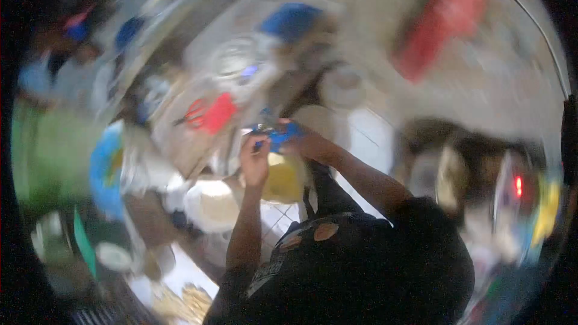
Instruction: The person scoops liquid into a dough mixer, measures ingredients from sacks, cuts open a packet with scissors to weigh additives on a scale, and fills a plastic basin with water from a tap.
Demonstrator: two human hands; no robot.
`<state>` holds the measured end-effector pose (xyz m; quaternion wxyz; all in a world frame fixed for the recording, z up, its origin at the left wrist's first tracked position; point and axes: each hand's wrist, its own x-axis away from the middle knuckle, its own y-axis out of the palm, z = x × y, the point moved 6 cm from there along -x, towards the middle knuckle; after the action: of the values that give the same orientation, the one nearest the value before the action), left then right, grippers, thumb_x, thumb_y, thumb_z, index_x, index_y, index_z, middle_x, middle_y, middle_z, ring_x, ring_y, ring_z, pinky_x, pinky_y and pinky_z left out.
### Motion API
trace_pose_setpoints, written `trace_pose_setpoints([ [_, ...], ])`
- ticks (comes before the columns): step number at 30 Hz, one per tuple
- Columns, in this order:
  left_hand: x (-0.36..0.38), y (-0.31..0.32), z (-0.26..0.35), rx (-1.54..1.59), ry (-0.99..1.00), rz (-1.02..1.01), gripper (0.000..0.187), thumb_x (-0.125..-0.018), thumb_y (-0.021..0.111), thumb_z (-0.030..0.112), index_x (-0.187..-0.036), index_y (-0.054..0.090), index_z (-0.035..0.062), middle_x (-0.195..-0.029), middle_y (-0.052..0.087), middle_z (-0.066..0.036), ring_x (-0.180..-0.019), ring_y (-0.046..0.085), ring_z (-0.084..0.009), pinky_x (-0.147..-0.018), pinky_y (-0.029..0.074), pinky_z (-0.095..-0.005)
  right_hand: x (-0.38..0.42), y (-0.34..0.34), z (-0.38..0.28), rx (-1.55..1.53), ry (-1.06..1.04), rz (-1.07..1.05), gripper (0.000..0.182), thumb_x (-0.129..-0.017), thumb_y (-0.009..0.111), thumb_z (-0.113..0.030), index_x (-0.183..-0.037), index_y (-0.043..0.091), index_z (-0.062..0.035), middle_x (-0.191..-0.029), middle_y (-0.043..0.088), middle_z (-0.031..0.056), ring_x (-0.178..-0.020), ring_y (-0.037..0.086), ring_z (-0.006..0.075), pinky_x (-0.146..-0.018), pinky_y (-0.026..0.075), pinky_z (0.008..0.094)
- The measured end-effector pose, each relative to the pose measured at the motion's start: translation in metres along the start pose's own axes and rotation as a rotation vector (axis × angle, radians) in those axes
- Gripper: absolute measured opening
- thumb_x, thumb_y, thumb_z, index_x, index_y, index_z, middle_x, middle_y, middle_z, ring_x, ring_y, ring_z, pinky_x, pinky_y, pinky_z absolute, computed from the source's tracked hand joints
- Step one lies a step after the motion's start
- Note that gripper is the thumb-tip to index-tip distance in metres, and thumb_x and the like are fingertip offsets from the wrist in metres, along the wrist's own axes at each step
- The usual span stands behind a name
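Note:
Motion smears the whole head view. My left hand [255, 159] is raised in front of my body with its fingers pinched together, touching a small dark and blue item whose kind I cannot make out. Close beside it, my right hand [291, 134] is closed around a bright blue object [278, 139], blurred and partly covered by the fingers. Something shiny and metallic [263, 127] shows between the two hands. Beneath them is a round yellow container [283, 179]. Beyond, to the left, red-handled scissors [194, 114] lie by a red piece [220, 113] on the table.
A pale round bowl-like container [211, 204] sits left of my forearm. Farther back on the table [180, 144] are a silvery round item [236, 57] and a blue block-like object [291, 21]. A red shape [442, 18] is at upper right. People [72, 72] appear at far left.

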<state>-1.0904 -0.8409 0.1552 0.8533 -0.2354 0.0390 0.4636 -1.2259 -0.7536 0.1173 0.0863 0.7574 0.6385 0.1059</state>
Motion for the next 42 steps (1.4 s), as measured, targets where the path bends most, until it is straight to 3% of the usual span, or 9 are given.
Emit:
trace_pose_setpoints([
  [5,0.120,0.081,0.062,-0.051,0.122,-0.638,0.013,-0.088,0.064,0.011,-0.098,0.065,0.0039,-0.094,0.063,-0.010,-0.078,0.062,-0.0200,-0.070,0.050,-0.0342,0.210,0.010,-0.014,0.241,0.198,0.520,0.055,-0.085,0.074,-0.025,-0.131,0.053,-0.0044,-0.120,0.062,0.0070,-0.108,0.057,0.0186,-0.098,0.044,0.0330],
  [10,0.238,0.137,0.086,-0.033,0.404,-1.070,0.019,-0.088,0.066,0.016,-0.105,0.064,0.0055,-0.095,0.063,-0.008,-0.078,0.062,-0.0174,-0.070,0.049,-0.0323,0.369,0.020,0.089,-0.218,0.097,0.743,0.041,-0.088,0.068,-0.022,-0.123,0.057,-0.0026,-0.107,0.065,0.0067,-0.096,0.059,0.0157,-0.081,0.050,0.0307],
  [13,0.322,0.170,0.146,0.402,-0.011,-1.173,0.043,-0.089,0.067,0.017,-0.125,0.052,0.0009,-0.097,0.062,-0.007,-0.088,0.059,-0.0137,-0.076,0.049,-0.0294,0.477,0.046,0.075,-0.312,0.039,0.894,0.039,-0.089,0.066,-0.016,-0.124,0.055,-0.0017,-0.106,0.065,0.0064,-0.092,0.061,0.0143,-0.075,0.052,0.0293],
  [18,0.433,0.232,0.192,0.648,-0.197,-1.185,0.041,-0.090,0.065,0.012,-0.126,0.050,-0.0002,-0.108,0.063,-0.009,-0.093,0.062,-0.0143,-0.073,0.052,-0.0281,0.605,0.071,0.084,-0.819,-0.437,1.240,0.028,-0.089,0.065,-0.007,-0.116,0.056,-0.0015,-0.099,0.065,0.0088,-0.084,0.065,0.0179,-0.072,0.058,0.0305],
  [20,0.508,0.268,0.219,0.604,-0.397,-1.479,0.033,-0.091,0.063,0.010,-0.121,0.054,0.0013,-0.105,0.065,-0.008,-0.088,0.063,-0.0137,-0.069,0.053,-0.0284,0.683,0.082,0.088,-0.818,-0.452,1.381,0.025,-0.089,0.065,-0.007,-0.112,0.058,-0.0019,-0.097,0.065,0.0098,-0.081,0.066,0.0180,-0.071,0.059,0.0314],
  [28,0.745,0.371,0.324,0.280,-0.192,-1.959,0.016,-0.090,0.061,0.006,-0.104,0.064,-0.0006,-0.086,0.067,-0.008,-0.064,0.061,-0.0131,-0.052,0.048,-0.0264,0.964,0.155,0.115,-0.480,-0.421,1.643,0.028,-0.089,0.068,-0.020,-0.114,0.062,-0.0092,-0.094,0.064,0.0020,-0.083,0.061,0.0110,-0.071,0.053,0.0274],
  [33,0.853,0.424,0.370,0.121,-0.191,-2.175,0.013,-0.087,0.057,-0.001,-0.099,0.064,-0.0020,-0.083,0.065,-0.010,-0.063,0.060,-0.0160,-0.056,0.049,-0.0288,1.072,0.176,0.132,-0.477,-0.424,1.835,0.023,-0.087,0.066,-0.006,-0.110,0.066,-0.0005,-0.103,0.065,0.0084,-0.086,0.063,0.0137,-0.070,0.055,0.0277],
  [38,0.969,0.476,0.349,0.088,-0.734,-2.473,0.019,-0.088,0.054,-0.003,-0.107,0.057,-0.0005,-0.091,0.062,-0.009,-0.076,0.060,-0.0185,-0.069,0.052,-0.0321,1.145,0.206,0.173,-0.523,-0.578,2.192,0.019,-0.085,0.063,0.002,-0.103,0.069,0.0034,-0.099,0.068,0.0117,-0.090,0.065,0.0180,-0.077,0.055,0.0294],
  [42,1.056,0.484,0.356,0.039,-0.840,-2.686,0.025,-0.092,0.051,0.004,-0.117,0.050,-0.0031,-0.114,0.059,-0.018,-0.103,0.063,-0.0299,-0.081,0.056,-0.0388,1.204,0.242,0.218,-0.859,-0.633,2.330,0.021,-0.086,0.058,0.004,-0.105,0.069,0.0017,-0.106,0.066,0.0119,-0.093,0.065,0.0193,-0.084,0.057,0.0303],
])
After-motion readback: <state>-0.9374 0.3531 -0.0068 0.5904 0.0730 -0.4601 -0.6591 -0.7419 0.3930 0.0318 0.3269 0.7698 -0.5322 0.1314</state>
